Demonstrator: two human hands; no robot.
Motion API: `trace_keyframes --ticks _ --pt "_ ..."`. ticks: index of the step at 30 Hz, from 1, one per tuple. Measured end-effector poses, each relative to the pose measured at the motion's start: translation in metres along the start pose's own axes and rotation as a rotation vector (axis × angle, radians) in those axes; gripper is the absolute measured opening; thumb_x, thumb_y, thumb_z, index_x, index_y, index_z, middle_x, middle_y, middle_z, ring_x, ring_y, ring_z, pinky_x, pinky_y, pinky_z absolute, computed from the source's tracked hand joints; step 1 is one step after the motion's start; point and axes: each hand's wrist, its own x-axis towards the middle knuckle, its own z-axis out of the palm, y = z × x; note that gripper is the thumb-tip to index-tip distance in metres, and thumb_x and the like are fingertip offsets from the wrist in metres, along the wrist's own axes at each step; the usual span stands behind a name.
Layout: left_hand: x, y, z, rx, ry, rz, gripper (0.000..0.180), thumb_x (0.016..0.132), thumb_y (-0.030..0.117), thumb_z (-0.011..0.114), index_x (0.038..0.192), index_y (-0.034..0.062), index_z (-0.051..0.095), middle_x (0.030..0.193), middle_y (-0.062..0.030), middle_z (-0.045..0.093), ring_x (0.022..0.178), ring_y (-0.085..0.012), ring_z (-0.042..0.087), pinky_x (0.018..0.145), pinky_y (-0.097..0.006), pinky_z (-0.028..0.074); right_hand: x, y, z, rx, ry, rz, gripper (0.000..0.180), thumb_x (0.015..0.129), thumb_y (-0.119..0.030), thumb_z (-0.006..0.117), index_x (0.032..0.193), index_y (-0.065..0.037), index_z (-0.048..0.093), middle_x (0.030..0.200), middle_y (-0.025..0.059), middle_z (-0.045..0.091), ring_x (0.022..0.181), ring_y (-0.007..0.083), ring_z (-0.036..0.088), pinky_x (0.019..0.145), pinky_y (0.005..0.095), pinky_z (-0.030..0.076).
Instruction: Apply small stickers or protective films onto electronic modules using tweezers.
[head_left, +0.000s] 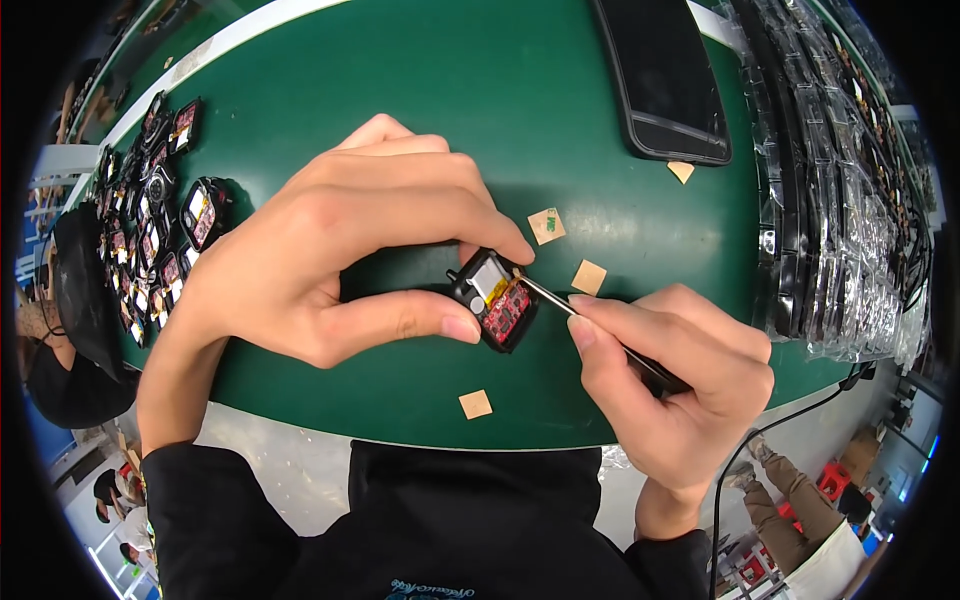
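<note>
I see my left hand (330, 260) pinching one small black device (495, 300) between thumb and forefinger, its open face showing a red circuit board and a yellow patch; it sits just above the green mat (540, 90), near the front edge. My right hand (670, 370) is closed around one pair of tweezers (590, 325), tip touching the device's upper edge. I count four tan paper squares (588, 276) loose on the mat. A heap of similar open devices (150, 220) lies far left, one black tray (665, 80) sits behind, and stacked clear bags (850, 220) line the right
</note>
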Motion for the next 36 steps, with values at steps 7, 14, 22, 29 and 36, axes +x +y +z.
trace_keyframes --ticks 7,14,22,29,36 --pt "-0.001 0.0 0.0 0.031 0.022 0.036 0.053 0.083 0.045 0.089 0.114 0.0027 0.084 0.1 -0.0084 0.079 0.087 -0.0256 0.069 0.088 -0.041 0.044 0.001 -0.005 -0.001 -0.011 -0.028 0.024 0.023 0.078 0.012 0.084 0.098 0.002 0.085 0.07 0.0036 0.067 0.052 0.0066 0.053 0.048 0.0246 0.036" --pt "0.001 -0.002 0.005 0.033 0.034 0.091 0.051 0.082 0.046 0.09 0.111 0.0041 0.086 0.092 -0.0054 0.073 0.081 -0.0245 0.064 0.085 -0.04 0.043 0.0 -0.01 -0.003 -0.011 -0.054 0.109 0.023 0.078 0.012 0.084 0.099 0.003 0.086 0.072 0.0043 0.069 0.056 0.0053 0.055 0.05 0.0228 0.036" --pt "0.0 0.001 -0.003 0.044 -0.024 0.042 0.052 0.082 0.043 0.09 0.113 0.0019 0.084 0.097 -0.0076 0.079 0.083 -0.0247 0.067 0.086 -0.041 0.043 0.0 -0.007 -0.002 -0.038 -0.069 0.057 0.023 0.079 0.011 0.085 0.099 0.002 0.087 0.072 0.0031 0.069 0.054 0.0044 0.053 0.05 0.0229 0.035" --pt "0.0 0.001 -0.004 0.034 -0.024 0.044 0.051 0.082 0.042 0.091 0.112 0.0011 0.083 0.099 -0.0081 0.08 0.082 -0.0259 0.067 0.088 -0.041 0.044 -0.002 0.003 0.008 0.014 0.03 -0.057 0.024 0.074 0.01 0.086 0.097 0.001 0.083 0.067 0.0014 0.062 0.045 0.0096 0.048 0.043 0.0283 0.034" --pt "0.006 0.014 -0.01 0.094 -0.015 0.024 0.053 0.076 0.029 0.097 0.119 0.002 0.081 0.095 -0.0084 0.076 0.084 -0.027 0.069 0.088 -0.042 0.044 -0.002 -0.006 -0.003 0.072 0.205 0.024 0.02 0.08 0.007 0.087 0.098 0.001 0.083 0.069 0.0029 0.065 0.047 0.0072 0.052 0.043 0.0271 0.037"
